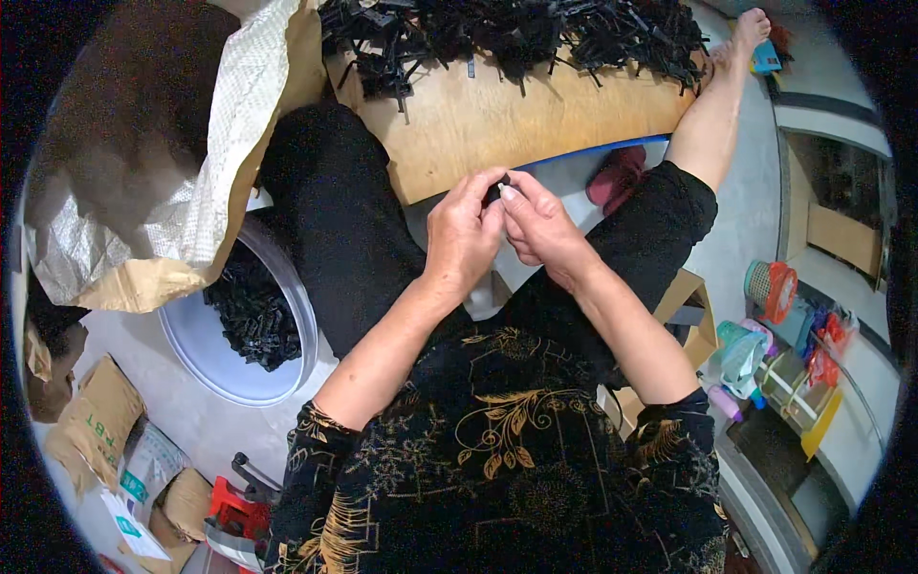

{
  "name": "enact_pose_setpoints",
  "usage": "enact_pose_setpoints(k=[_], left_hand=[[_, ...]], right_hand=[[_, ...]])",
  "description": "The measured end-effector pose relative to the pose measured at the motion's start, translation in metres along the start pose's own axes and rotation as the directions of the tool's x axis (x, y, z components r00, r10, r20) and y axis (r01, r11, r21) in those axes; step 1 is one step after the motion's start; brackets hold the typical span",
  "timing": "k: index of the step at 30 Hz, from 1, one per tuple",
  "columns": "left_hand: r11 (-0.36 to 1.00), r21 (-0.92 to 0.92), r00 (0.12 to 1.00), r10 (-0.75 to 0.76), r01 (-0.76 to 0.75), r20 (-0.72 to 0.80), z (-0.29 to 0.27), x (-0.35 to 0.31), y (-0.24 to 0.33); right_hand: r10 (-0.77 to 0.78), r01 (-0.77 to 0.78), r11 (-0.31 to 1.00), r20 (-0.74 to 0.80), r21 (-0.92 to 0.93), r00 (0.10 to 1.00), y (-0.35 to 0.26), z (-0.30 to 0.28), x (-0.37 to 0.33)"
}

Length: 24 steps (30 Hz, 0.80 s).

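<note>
Pinching one small black piece between them, the left hand and right hand meet just off the near edge of the wooden board. Work looks to be under way, one piece at a time; this one seems unfinished, both hands being on it. Plenty of black pieces lie heaped across the far part of the board, so either much is left or much is done; the heap alone does not settle which.

Left hand: fingers curled, thumb and fingertips closed together at the piece. Right hand: likewise curled, thumb laid along the near side, pressing in. Neither is spread. The piece is mostly covered by fingers, so its exact shape cannot be made out.

Outward. Right of the hands, beneath the board's blue edge: a dark red shoe on the floor. Left of the board: a large woven sack, mouth gaping, contents in shadow. Nearer than the board and to its left, partly under the sack's lip: a round pale tub holding a smaller heap of black parts. Well right of the board, nearer the body: a brown carton, flaps up.
</note>
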<state>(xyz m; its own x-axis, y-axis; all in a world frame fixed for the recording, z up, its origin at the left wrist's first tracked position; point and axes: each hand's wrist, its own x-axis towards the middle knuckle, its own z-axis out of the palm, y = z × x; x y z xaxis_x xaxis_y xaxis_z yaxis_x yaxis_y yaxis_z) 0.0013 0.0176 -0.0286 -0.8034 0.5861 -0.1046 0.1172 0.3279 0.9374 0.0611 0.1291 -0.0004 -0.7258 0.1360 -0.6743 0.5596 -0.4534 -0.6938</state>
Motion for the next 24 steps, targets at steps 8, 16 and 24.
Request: enact_pose_setpoints(k=[8,16,24], left_hand=[[0.678,-0.656,0.943,-0.216,0.331,0.252,-0.024,0.001,0.015],[0.428,-0.768,0.875,-0.150,0.478,0.461,-0.027,-0.011,0.019],[0.612,-0.625,0.839,-0.120,0.484,0.531,-0.017,-0.016,0.031]], right_hand=[[-0.392,0.387,0.887,0.032,-0.252,0.919,0.021,-0.025,-0.008],[-0.396,0.388,0.917,0.105,0.088,0.912,0.010,-0.031,-0.024],[-0.283,0.221,0.944,0.258,0.243,0.924,0.018,-0.044,-0.024]])
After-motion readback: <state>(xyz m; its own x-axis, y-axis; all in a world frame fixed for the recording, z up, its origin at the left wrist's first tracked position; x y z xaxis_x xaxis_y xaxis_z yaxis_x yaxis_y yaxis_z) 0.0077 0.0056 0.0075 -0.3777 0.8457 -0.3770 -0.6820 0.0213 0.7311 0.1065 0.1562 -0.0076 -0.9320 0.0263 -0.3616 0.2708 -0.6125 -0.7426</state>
